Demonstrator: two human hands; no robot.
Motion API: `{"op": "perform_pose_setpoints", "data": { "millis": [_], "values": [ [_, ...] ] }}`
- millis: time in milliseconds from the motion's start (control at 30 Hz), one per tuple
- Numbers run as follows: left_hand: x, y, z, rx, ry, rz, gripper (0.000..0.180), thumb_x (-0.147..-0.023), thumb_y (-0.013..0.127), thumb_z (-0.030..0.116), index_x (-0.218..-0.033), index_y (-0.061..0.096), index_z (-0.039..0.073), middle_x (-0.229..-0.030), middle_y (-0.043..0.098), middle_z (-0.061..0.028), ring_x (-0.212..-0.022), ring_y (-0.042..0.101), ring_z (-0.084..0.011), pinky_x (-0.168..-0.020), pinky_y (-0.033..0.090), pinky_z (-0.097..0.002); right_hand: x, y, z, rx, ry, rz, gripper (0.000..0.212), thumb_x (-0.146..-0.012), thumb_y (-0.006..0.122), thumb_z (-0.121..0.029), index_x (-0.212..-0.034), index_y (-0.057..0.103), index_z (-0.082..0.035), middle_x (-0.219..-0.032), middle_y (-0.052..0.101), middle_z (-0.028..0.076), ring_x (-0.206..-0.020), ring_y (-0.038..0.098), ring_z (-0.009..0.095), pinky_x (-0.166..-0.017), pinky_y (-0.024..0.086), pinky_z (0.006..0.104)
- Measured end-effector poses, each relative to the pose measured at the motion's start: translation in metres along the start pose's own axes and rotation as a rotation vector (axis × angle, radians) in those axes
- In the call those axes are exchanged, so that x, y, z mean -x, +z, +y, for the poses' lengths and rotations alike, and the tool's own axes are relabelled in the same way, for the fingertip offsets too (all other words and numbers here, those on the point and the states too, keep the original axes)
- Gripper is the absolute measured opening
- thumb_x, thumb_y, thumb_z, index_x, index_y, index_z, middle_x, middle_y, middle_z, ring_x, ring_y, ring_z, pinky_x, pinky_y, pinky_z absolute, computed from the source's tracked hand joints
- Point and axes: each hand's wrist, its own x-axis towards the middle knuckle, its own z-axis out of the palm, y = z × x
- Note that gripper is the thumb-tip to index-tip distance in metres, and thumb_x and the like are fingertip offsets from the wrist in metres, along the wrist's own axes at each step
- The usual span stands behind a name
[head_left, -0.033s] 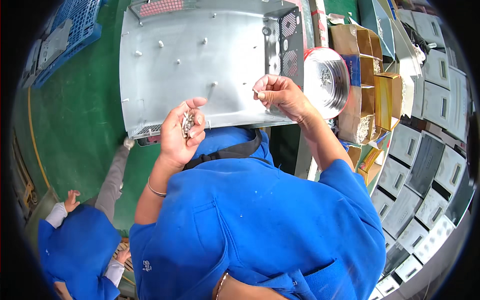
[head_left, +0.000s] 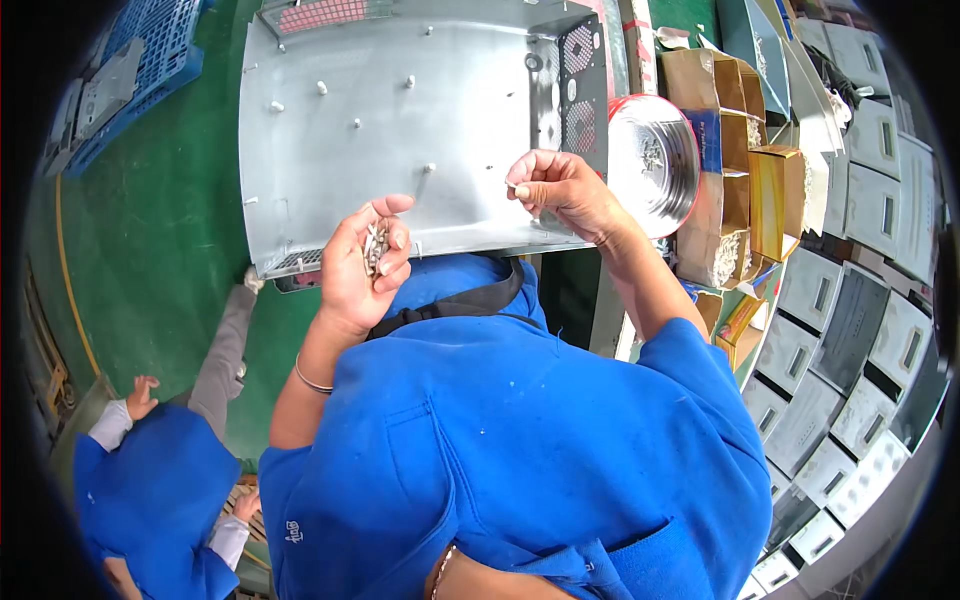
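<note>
In front of me lies a large silver sheet-metal case [head_left: 330,160] with raised side walls. Several small white plugs [head_left: 357,123] stick up from its inner face. My left hand [head_left: 366,258] is curled palm-up over the case's near edge and cradles a heap of small off-white plugs [head_left: 376,248]. My right hand [head_left: 562,192], above the case's near right part, pinches one small pale piece [head_left: 512,184] between thumb and forefinger; it looks like one of those plugs, though the fingers hide most of it.
Right of the case stands a red-rimmed round tin [head_left: 690,170] with small pieces inside. Beyond it are divided cardboard boxes [head_left: 735,200] of pale parts and stacked metal panels [head_left: 865,325]. A blue plastic pallet [head_left: 150,75] lies far left; a co-worker in blue [head_left: 155,490] is at lower left.
My hands and the case look unchanged. The co-worker at lower left has shifted very slightly.
</note>
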Motion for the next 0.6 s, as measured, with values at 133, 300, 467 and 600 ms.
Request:
{"op": "perform_pose_setpoints", "data": {
  "millis": [133,300,467,600],
  "values": [
    [-0.001,0.002,0.004,0.008,-0.007,0.017,0.031,-0.090,0.036,0.020,-0.106,0.045,-0.004,-0.067,0.048,-0.0048,-0.045,0.036,-0.0068,-0.031,0.027,-0.0176,-0.003,-0.009,-0.003,0.239,0.017,0.009,0.008,-0.076,0.062,-0.008,-0.083,0.063,-0.003,-0.075,0.061,0.001,-0.066,0.053,0.008,-0.061,0.042,0.0225],
    [-0.004,-0.003,0.003,0.007,-0.039,-0.009,0.030,-0.089,0.036,0.021,-0.105,0.048,-0.002,-0.067,0.051,-0.0051,-0.046,0.037,-0.0062,-0.034,0.028,-0.0182,0.004,-0.031,0.006,0.930,-0.039,-0.046,0.010,-0.072,0.056,-0.002,-0.080,0.062,-0.002,-0.075,0.062,0.009,-0.074,0.060,0.017,-0.067,0.046,0.0282],
    [-0.008,-0.001,0.003,-0.001,-0.040,0.007,0.029,-0.091,0.036,0.021,-0.103,0.048,-0.002,-0.066,0.051,-0.0048,-0.046,0.037,-0.0061,-0.034,0.028,-0.0179,0.007,-0.033,0.007,0.986,-0.064,-0.193,0.009,-0.072,0.057,0.001,-0.079,0.062,-0.002,-0.077,0.061,0.007,-0.074,0.058,0.018,-0.068,0.045,0.0280],
    [-0.010,-0.001,0.003,0.008,-0.038,0.014,0.027,-0.090,0.037,0.018,-0.105,0.044,-0.003,-0.068,0.048,-0.0055,-0.046,0.037,-0.0070,-0.032,0.028,-0.0180,0.007,-0.027,0.006,0.944,-0.060,-0.252,0.010,-0.072,0.056,0.002,-0.079,0.061,-0.002,-0.077,0.060,0.007,-0.074,0.058,0.019,-0.067,0.045,0.0290]
  ]
}}
